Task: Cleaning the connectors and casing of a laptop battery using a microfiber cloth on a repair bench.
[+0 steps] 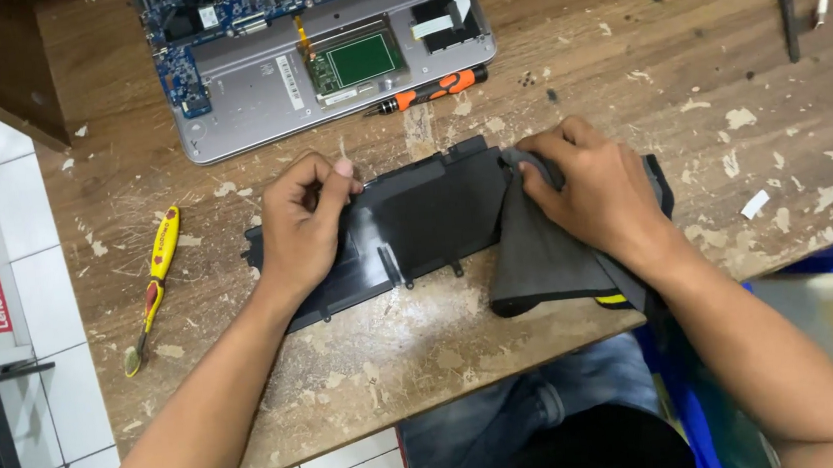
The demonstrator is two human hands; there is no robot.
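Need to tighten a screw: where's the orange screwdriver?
Head view, upper centre: the orange screwdriver lies on the wooden table, along the opened laptop's front edge, above the black battery.

Pressing a flat black battery (425, 218) onto the worn wooden table (623, 65) with the left hand (300, 224), holding a grey cloth (539, 253) against its right end with the right hand (588, 189), near an opened laptop (321, 57), an orange screwdriver (429, 90) and a yellow toothbrush (153, 287).
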